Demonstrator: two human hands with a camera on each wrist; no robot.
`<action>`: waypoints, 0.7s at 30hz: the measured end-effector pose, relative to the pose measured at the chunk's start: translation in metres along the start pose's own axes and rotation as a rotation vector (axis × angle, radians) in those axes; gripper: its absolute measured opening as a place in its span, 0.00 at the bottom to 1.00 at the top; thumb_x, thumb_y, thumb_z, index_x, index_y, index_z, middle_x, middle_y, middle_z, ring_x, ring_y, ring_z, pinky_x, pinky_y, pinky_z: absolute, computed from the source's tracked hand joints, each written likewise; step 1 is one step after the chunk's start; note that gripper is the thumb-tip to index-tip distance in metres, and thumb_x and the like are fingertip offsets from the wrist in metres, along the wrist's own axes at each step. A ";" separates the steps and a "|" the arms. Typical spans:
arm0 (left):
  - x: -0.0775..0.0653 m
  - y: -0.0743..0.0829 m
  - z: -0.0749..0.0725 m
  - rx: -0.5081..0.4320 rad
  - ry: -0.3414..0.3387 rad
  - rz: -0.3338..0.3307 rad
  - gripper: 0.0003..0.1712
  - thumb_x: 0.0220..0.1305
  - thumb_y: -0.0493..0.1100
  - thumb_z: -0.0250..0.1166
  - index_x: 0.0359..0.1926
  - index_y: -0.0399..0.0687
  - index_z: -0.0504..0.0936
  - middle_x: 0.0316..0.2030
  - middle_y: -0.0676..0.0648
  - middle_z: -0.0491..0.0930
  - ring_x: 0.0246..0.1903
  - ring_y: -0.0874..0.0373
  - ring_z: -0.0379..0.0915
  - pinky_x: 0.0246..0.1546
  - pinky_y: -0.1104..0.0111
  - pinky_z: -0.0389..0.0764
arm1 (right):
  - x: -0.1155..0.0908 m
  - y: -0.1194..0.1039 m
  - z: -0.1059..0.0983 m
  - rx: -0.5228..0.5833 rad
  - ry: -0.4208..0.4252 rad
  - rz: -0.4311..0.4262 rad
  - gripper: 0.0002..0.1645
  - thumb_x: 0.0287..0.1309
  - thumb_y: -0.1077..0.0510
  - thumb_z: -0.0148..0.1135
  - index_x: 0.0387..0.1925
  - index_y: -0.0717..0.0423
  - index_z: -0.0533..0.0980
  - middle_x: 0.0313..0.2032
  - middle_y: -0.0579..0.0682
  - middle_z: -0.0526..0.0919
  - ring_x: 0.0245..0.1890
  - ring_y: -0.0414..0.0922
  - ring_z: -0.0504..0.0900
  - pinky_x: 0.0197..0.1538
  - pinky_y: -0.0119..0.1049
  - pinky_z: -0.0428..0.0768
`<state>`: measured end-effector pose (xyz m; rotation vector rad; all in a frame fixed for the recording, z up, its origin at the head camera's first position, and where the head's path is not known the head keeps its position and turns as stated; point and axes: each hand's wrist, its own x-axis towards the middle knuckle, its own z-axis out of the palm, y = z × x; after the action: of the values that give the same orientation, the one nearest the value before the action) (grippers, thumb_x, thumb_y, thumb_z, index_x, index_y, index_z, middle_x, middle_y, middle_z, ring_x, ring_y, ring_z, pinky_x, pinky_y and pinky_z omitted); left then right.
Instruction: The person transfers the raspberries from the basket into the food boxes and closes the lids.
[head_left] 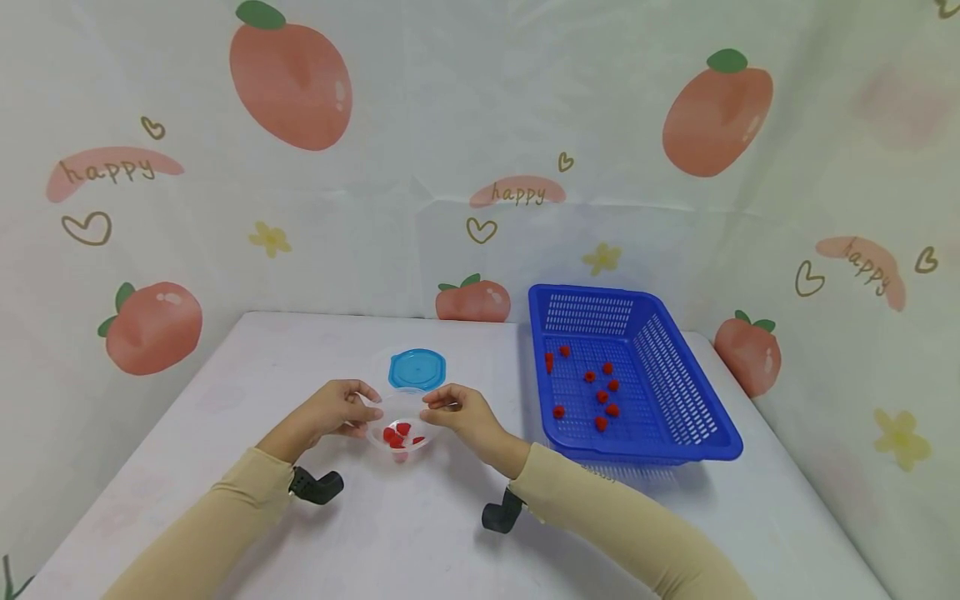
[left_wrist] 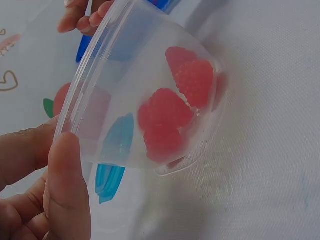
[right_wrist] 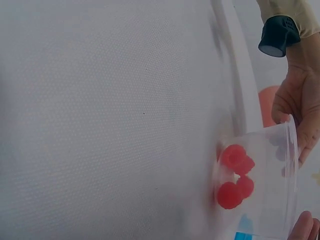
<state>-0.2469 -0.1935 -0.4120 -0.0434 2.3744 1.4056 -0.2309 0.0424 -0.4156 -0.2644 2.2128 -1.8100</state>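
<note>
A clear plastic tub (head_left: 408,407) stands on the table with several red raspberries (left_wrist: 165,117) in its bottom. At its left rim my left hand (head_left: 340,410) pinches the edge, thumb (left_wrist: 67,175) pressed on the outer wall in the left wrist view. My right hand (head_left: 468,421) holds the opposite side of the rim between thumb and fingers; only its fingertips (right_wrist: 304,227) show in the right wrist view. Just behind the tub lies a blue lid (head_left: 417,369), flat on the table.
To the right stands a large blue plastic basket (head_left: 678,387) with several raspberries (head_left: 602,397) scattered on its floor. A printed cloth (head_left: 390,225) hangs behind the white table (head_left: 300,342). Each wrist carries a black camera mount (head_left: 318,487).
</note>
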 end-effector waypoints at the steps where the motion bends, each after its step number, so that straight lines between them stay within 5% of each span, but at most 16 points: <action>1: 0.000 0.000 0.000 -0.002 -0.001 0.001 0.23 0.61 0.40 0.67 0.54 0.34 0.72 0.24 0.48 0.73 0.22 0.59 0.74 0.29 0.71 0.83 | 0.000 0.000 0.000 -0.004 0.001 -0.003 0.19 0.57 0.62 0.67 0.48 0.66 0.77 0.38 0.51 0.81 0.37 0.40 0.78 0.47 0.30 0.81; 21: 0.000 0.000 -0.001 -0.013 -0.008 0.008 0.23 0.61 0.40 0.67 0.53 0.33 0.72 0.23 0.49 0.73 0.22 0.60 0.74 0.30 0.71 0.83 | -0.001 -0.001 -0.001 0.022 -0.001 0.007 0.19 0.56 0.61 0.69 0.48 0.65 0.77 0.38 0.49 0.80 0.36 0.40 0.77 0.46 0.29 0.81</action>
<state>-0.2474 -0.1937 -0.4115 -0.0319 2.3619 1.4227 -0.2299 0.0432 -0.4139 -0.2534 2.1885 -1.8293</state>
